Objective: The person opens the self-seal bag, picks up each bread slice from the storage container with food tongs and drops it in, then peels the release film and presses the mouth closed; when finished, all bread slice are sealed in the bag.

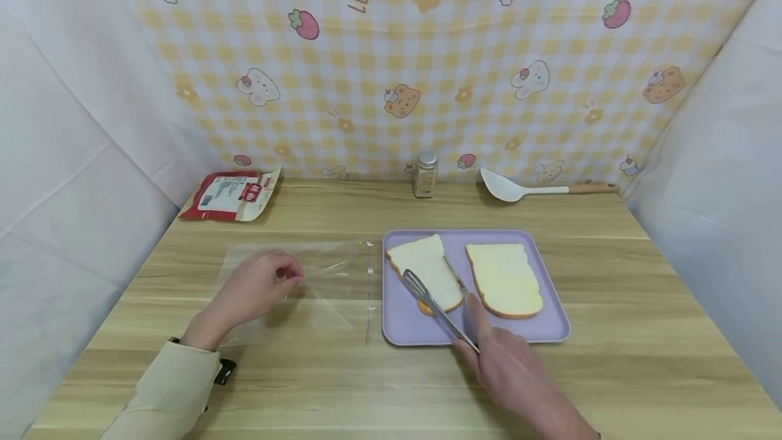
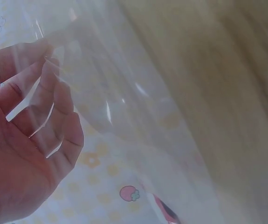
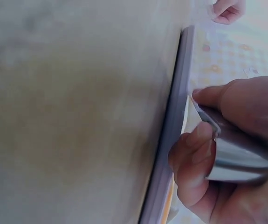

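My left hand (image 1: pixel 263 285) pinches a clear plastic bag (image 1: pixel 332 318) between thumb and fingertips, lifting its film off the table. In the left wrist view the film hangs in front of the fingers (image 2: pixel 64 121). My right hand (image 1: pixel 507 362) holds metal tongs (image 1: pixel 442 316), their arms apart on either side of the left bread slice (image 1: pixel 424 260). That slice lies tilted on a purple tray (image 1: pixel 464 337), with something orange (image 1: pixel 425 308) showing at its lower edge. A second bread slice (image 1: pixel 506 280) lies flat on the tray's right half.
A red and white food packet (image 1: pixel 232 195) lies at the back left. By the patterned curtain stand a small glass shaker jar (image 1: pixel 425 175) and, to its right, a white spatula (image 1: pixel 507 187) with a wooden handle. White cloth hangs at both sides.
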The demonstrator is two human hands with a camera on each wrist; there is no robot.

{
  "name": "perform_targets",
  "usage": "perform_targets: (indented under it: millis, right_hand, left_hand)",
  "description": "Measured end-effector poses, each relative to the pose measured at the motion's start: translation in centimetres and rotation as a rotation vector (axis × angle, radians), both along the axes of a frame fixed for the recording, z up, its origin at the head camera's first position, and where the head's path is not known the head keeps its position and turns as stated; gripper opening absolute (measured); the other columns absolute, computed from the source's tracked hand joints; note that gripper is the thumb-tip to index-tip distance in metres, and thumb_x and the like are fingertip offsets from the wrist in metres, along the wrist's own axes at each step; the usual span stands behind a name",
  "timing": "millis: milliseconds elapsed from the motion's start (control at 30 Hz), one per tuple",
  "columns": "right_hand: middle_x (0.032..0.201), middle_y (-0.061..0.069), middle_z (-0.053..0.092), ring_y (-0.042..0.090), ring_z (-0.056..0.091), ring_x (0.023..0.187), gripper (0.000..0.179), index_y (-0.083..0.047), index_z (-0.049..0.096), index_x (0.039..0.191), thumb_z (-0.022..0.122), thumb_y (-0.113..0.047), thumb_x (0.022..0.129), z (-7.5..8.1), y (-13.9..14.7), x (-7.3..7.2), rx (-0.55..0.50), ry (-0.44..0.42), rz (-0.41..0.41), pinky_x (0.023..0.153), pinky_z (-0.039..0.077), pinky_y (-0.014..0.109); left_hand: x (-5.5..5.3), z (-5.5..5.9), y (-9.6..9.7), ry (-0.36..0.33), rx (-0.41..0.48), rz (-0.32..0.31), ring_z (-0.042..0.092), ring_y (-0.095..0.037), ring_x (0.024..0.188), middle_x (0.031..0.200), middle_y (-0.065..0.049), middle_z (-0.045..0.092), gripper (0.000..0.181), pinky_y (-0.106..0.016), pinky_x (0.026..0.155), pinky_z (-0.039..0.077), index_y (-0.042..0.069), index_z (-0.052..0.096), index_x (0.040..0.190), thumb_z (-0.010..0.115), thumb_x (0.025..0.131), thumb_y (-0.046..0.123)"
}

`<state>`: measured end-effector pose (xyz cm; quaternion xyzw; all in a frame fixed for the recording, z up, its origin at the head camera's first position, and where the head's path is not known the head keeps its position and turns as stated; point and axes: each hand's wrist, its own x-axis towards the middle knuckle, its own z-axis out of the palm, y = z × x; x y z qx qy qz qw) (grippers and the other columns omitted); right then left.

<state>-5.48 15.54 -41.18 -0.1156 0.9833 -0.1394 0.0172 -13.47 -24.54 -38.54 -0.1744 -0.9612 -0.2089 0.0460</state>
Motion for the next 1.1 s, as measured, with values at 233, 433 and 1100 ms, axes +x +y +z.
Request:
perform_targets:
  millis: [233,433,1100]
  right_hand:
    - [0.092,0.021,0.074,0.041,0.074,0.091,0.096,0.0,0.031,0.16,0.074,-0.055,0.095,1.2,0.4,-0.8,-0.069,-0.106,-0.08,0.081,0.057,0.056]
    - [0.112,0.023,0.075,0.039,0.074,0.105,0.107,-0.001,0.024,0.163,0.07,-0.066,0.093,1.3,1.0,0.1,-0.101,-0.175,-0.126,0.092,0.056,0.057]
    - [0.075,0.008,0.067,0.025,0.071,0.077,0.093,-0.004,0.028,0.162,0.069,-0.057,0.098,0.6,1.2,0.6,-0.025,-0.107,-0.075,0.076,0.058,0.048]
  left_hand:
    - [0.0,-0.2,0.1,-0.006,0.002,0.005,0.057,-0.011,0.079,0.083,0.006,0.067,0.011,-0.034,0.073,0.049,0.016,0.075,0.086,0.077,0.093,0.008]
    - [0.0,-0.4,0.2,-0.015,0.004,0.003,0.056,-0.01,0.079,0.083,0.006,0.067,0.011,-0.033,0.073,0.049,0.017,0.076,0.086,0.078,0.093,0.009]
    - [-0.4,-0.6,1.2,-0.033,0.022,-0.003,0.056,-0.01,0.079,0.083,0.007,0.067,0.012,-0.033,0.072,0.048,0.018,0.075,0.086,0.078,0.094,0.009]
